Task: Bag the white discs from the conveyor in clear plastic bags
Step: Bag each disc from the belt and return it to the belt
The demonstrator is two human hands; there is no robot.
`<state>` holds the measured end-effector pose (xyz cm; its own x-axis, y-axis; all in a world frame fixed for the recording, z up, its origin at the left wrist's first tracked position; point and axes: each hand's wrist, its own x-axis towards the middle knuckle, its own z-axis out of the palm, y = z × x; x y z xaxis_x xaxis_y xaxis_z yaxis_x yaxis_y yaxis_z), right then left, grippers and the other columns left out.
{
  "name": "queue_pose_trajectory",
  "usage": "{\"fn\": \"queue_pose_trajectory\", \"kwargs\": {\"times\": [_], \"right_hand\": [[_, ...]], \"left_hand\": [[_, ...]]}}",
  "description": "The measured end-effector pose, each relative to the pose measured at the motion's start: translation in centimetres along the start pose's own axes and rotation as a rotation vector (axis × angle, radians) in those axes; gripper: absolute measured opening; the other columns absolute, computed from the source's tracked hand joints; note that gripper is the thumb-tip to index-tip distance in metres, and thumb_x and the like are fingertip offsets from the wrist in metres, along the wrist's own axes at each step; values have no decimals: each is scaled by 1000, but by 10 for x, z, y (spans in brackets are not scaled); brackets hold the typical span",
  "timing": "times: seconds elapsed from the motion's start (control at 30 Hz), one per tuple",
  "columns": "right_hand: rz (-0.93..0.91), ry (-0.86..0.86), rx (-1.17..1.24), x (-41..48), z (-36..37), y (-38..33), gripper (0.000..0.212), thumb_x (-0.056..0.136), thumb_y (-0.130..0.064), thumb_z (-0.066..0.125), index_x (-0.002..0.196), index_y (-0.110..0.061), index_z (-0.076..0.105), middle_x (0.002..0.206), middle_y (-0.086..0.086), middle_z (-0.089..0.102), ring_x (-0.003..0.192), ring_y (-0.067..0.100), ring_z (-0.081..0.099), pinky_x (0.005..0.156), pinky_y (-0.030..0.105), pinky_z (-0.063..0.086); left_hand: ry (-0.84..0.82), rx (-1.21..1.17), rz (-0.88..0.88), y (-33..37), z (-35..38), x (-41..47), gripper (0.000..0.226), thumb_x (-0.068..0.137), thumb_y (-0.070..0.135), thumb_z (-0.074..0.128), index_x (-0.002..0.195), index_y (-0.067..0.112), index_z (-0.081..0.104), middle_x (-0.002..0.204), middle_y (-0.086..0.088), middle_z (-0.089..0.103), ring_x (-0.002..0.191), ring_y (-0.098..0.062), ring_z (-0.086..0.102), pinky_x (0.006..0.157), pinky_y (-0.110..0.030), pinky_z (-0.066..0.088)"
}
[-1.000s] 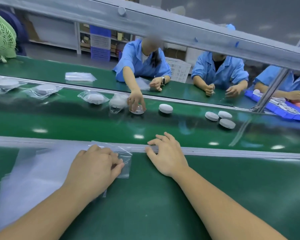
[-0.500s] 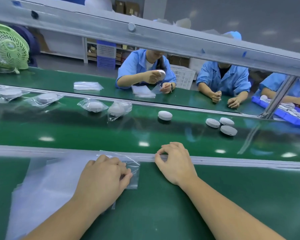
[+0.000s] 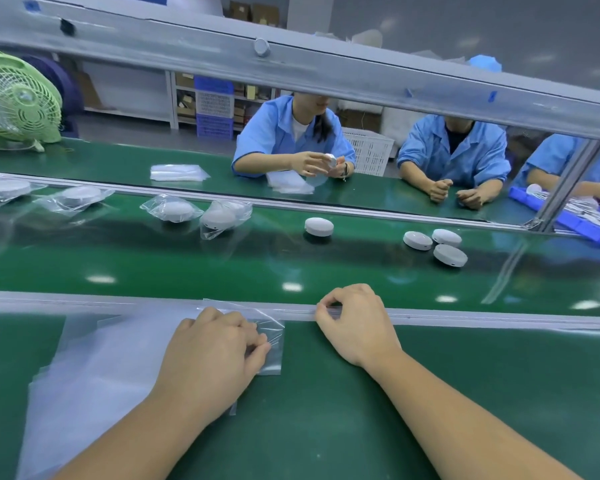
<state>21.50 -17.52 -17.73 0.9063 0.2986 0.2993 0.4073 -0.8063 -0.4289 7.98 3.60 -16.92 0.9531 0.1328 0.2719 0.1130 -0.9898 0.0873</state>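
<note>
Bare white discs lie on the green conveyor belt (image 3: 291,265): a single disc (image 3: 318,226) near the middle and three discs (image 3: 450,255) clustered to its right. Several bagged discs (image 3: 177,209) sit further left on the belt. In front of me a stack of clear plastic bags (image 3: 101,358) lies on the near green bench. My left hand (image 3: 215,351) rests on the stack's right end, fingers curled and pinching the top bag (image 3: 274,344). My right hand (image 3: 357,323) rests on the grey rail (image 3: 499,320), fingers curled with thumb against forefinger, holding nothing.
Across the belt, people in blue coats sit; one holds a disc (image 3: 330,160) over a bag. A green fan (image 3: 14,102) stands far left, a blue tray (image 3: 568,220) far right. A grey beam (image 3: 291,67) crosses overhead. Another bag stack (image 3: 177,172) lies on the far bench.
My right hand's fingers have curled in from lying flat. The person opposite has lifted a disc off the belt into both hands. My left hand stays on the bags.
</note>
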Motion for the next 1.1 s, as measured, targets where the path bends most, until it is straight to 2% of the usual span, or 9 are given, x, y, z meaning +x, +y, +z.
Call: {"fn": "queue_pose_trajectory", "kwargs": {"times": [0.07, 0.23, 0.63, 1.1], "right_hand": [[4, -10, -5, 1, 1, 0, 31, 84, -55, 46, 94, -38, 71, 107, -14, 64, 112, 11, 50, 96, 31, 48], [-16, 1, -4, 2, 1, 0, 27, 86, -51, 49, 93, -38, 71, 104, -16, 65, 113, 9, 49, 97, 31, 47], [-53, 18, -25, 2, -2, -5, 23, 88, -44, 52, 92, -35, 72, 96, -19, 66, 110, 8, 48, 96, 31, 45], [-28, -1, -2, 5, -1, -2, 20, 87, -46, 51, 87, -38, 69, 91, -20, 66, 106, 6, 48, 90, 29, 47]], "left_hand": [[-4, -28, -11, 3, -1, 1, 43, 95, 62, 32, 102, 46, 70, 110, 26, 66, 103, -8, 48, 81, -29, 37], [-24, -50, -3, 7, -2, 2, 40, 97, 63, 33, 114, 50, 67, 120, 29, 62, 110, -8, 47, 89, -30, 39], [-2, -121, -32, 5, 3, 2, 38, 93, 67, 38, 106, 54, 70, 120, 35, 60, 112, -6, 46, 89, -30, 37], [62, -142, -5, 7, 6, 4, 35, 93, 64, 42, 103, 51, 72, 112, 32, 64, 107, -8, 50, 86, -31, 41]]}}
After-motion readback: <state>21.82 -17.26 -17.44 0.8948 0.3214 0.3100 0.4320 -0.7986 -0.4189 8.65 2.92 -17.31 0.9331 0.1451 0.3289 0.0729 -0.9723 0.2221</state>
